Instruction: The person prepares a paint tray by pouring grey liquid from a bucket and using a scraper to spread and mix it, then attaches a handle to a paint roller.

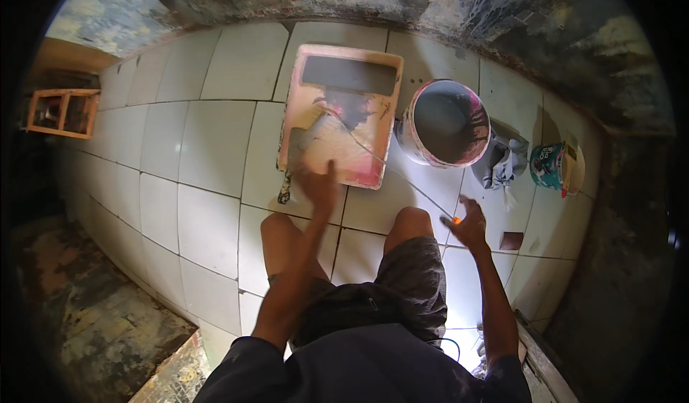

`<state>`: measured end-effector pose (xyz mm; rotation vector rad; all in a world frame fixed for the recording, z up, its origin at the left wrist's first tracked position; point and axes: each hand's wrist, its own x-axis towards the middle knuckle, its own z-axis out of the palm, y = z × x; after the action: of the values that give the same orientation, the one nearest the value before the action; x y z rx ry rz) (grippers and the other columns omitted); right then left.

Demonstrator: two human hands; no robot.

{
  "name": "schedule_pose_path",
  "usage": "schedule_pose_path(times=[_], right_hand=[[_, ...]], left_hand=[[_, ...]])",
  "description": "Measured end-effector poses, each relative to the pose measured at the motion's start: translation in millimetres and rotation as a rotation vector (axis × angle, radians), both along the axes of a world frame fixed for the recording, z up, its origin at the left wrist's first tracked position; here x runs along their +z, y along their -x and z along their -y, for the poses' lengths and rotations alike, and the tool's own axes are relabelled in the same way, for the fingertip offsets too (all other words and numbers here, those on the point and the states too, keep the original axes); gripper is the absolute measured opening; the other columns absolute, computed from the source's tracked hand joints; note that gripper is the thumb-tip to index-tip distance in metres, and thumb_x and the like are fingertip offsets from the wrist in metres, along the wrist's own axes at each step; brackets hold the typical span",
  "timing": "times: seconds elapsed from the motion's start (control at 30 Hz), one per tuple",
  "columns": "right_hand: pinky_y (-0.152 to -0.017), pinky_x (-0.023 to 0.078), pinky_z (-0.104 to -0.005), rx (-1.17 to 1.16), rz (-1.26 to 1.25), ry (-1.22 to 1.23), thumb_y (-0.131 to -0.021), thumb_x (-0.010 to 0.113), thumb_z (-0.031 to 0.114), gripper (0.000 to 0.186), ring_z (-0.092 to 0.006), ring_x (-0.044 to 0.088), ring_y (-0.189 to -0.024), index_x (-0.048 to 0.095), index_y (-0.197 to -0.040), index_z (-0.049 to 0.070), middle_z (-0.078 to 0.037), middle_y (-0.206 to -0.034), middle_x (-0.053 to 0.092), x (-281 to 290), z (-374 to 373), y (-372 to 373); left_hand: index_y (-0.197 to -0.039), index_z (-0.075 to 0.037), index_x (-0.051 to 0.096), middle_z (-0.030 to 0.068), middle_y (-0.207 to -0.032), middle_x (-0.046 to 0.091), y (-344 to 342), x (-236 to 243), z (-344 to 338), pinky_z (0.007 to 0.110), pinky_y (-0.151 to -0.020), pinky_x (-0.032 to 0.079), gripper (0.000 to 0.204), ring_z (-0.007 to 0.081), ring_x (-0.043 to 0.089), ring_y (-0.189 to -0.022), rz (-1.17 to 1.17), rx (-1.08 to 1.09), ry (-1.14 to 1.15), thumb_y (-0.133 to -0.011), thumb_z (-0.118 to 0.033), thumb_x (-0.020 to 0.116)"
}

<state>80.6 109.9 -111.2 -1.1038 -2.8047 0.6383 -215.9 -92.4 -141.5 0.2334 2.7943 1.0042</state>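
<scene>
A pink-stained paint tray lies on the tiled floor in front of my knees, with grey paint in its far well. The paint roller rests its head on the tray's slope, and its long wire frame runs toward the right. My right hand holds the roller's end by an orange handle. Over the tray's near left edge is my left hand, its fingers smeared by motion. Close to it, a brush-like tool with a speckled handle leans at the tray's left side.
A bucket of grey paint stands right of the tray. Beside it lie a crumpled grey bag and a teal tub. A small brown square is on the tiles. Stained walls rise ahead; a wooden frame stands far left.
</scene>
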Motion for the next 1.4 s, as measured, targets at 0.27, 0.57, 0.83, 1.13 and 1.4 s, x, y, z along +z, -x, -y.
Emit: schedule_pose_path(times=[0.27, 0.57, 0.83, 1.13, 1.4], right_hand=[[-0.078, 0.046, -0.0405, -0.045, 0.201, 0.289, -0.068, 0.067, 0.024, 0.043, -0.0318, 0.06, -0.086, 0.054, -0.105, 0.006, -0.013, -0.09, 0.061, -37, 24, -37], [-0.066, 0.049, -0.0405, -0.065, 0.132, 0.15, -0.075, 0.059, 0.025, 0.015, -0.0279, 0.063, -0.072, 0.058, -0.082, 0.012, -0.006, -0.075, 0.063, -18, 46, -57], [-0.055, 0.051, -0.0363, -0.212, -0.131, 0.194, -0.071, 0.064, 0.015, 0.009, -0.0273, 0.063, -0.059, 0.058, -0.074, 0.009, -0.008, -0.064, 0.062, 21, 86, -79], [-0.057, 0.048, -0.0328, -0.523, -0.369, 0.297, -0.071, 0.069, 0.016, 0.02, -0.0191, 0.058, -0.056, 0.056, -0.076, 0.001, -0.01, -0.062, 0.057, 46, 124, -118], [-0.052, 0.041, -0.029, -0.852, -0.433, 0.221, -0.075, 0.068, 0.026, 0.027, -0.0143, 0.047, -0.053, 0.056, -0.073, 0.003, -0.004, -0.057, 0.05, 18, 121, -168]], left_hand=[[-0.121, 0.007, 0.039, 0.0088, -0.078, 0.059, 81, -17, 109, 0.026, -0.052, 0.046, 0.069, 0.0142, 0.058, -0.064, 0.582, 0.151, -0.104, -0.075, -0.033, 0.071], [-0.056, -0.005, 0.052, 0.0021, -0.048, 0.048, 64, -37, 112, 0.029, -0.042, 0.035, 0.045, 0.0112, 0.045, -0.043, 0.511, 0.111, -0.147, -0.085, -0.038, 0.057], [-0.064, -0.01, 0.047, -0.0027, -0.056, 0.041, 42, -15, 106, 0.022, -0.041, 0.032, 0.035, 0.0053, 0.037, -0.046, 0.29, 0.158, -0.292, -0.088, -0.035, 0.054], [-0.072, -0.007, 0.046, 0.0013, -0.06, 0.047, -17, 80, 55, 0.023, -0.041, 0.034, 0.025, 0.0072, 0.043, -0.047, 0.318, -0.008, -0.565, -0.092, -0.022, 0.046], [-0.085, -0.008, 0.046, 0.0018, -0.062, 0.047, -98, 144, -25, 0.022, -0.041, 0.034, 0.01, 0.0084, 0.043, -0.047, 0.591, -0.374, -0.725, -0.085, -0.015, 0.039]])
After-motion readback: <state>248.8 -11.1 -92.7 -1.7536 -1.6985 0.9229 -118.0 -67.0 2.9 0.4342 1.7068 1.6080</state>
